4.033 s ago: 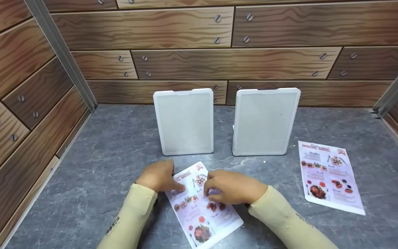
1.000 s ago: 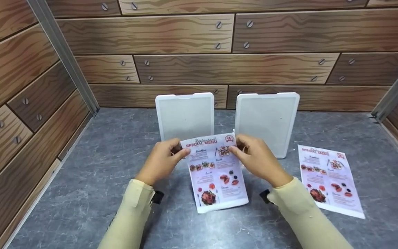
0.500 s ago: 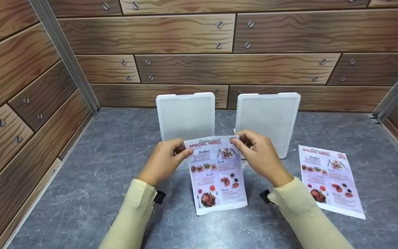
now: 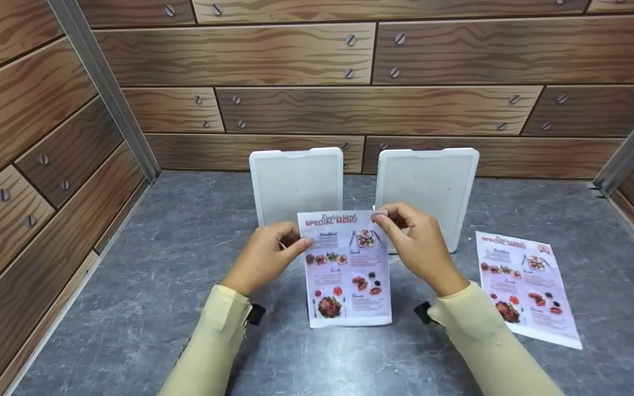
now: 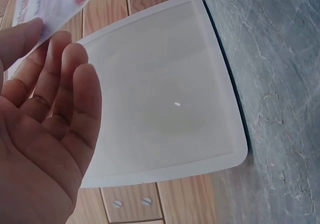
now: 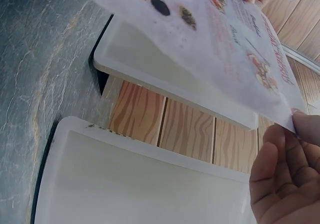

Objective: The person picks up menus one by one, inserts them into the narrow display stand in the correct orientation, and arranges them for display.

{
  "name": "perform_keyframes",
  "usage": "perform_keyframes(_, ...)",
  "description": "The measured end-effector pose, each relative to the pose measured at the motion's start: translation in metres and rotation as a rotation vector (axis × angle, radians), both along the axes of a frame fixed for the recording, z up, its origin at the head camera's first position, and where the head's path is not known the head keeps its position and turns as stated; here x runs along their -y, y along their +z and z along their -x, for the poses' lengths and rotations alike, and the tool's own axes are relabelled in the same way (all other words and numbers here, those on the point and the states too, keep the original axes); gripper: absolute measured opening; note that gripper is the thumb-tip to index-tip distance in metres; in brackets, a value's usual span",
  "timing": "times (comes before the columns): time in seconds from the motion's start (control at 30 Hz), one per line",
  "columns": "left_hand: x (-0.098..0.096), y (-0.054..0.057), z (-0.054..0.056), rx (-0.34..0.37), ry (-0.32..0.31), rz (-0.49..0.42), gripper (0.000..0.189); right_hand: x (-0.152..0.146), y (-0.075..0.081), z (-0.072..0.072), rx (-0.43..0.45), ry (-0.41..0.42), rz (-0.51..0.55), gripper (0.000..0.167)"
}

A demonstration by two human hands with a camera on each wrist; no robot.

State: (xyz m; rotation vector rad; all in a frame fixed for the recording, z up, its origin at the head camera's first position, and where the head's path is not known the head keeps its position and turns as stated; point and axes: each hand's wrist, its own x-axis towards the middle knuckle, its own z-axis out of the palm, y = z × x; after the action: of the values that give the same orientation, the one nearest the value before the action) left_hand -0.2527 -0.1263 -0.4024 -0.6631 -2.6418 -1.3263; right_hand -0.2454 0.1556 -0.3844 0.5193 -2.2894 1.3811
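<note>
A printed menu sheet [image 4: 348,269], headed "Restaurant Special Menu", is held up between both hands in the head view. My left hand [image 4: 267,254] pinches its upper left edge between thumb and fingers. At the top right corner, my right hand [image 4: 417,242] pinches the paper the same way. The right wrist view shows the sheet [image 6: 220,49] spanning from one hand to the other. Behind it stand two white frames with blank grey-white faces, a left frame [image 4: 296,181] and a right frame [image 4: 427,176]; the menu overlaps the lower part of the left one.
A second menu sheet [image 4: 529,289] of the same print lies on the grey marbled table [image 4: 130,308] at the right. Wood-patterned walls [image 4: 295,55] close off the back and both sides, with metal strips at the corners.
Four seconds ago the menu lay tilted on the table under both hands; now it is lifted and upright. Over the last second it has straightened and shifted slightly right.
</note>
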Motion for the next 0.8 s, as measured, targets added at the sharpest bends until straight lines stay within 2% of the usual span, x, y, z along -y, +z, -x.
perform_keyframes(0.3,-0.0007,-0.0024,0.001,0.045,-0.036,0.027,0.019,-0.0001,0.0013,0.0015,-0.078,-0.003,0.064,0.007)
perform_keyframes(0.57,-0.0008,-0.0022,0.0016,-0.006,-0.031,0.004,0.016,0.0002,0.0009,0.0016,-0.086,0.025,0.086,0.005)
perform_keyframes(0.8,0.0009,-0.0012,0.003,-0.052,-0.008,-0.05,0.016,-0.0007,-0.0013,0.0018,-0.038,0.06,0.073,0.005)
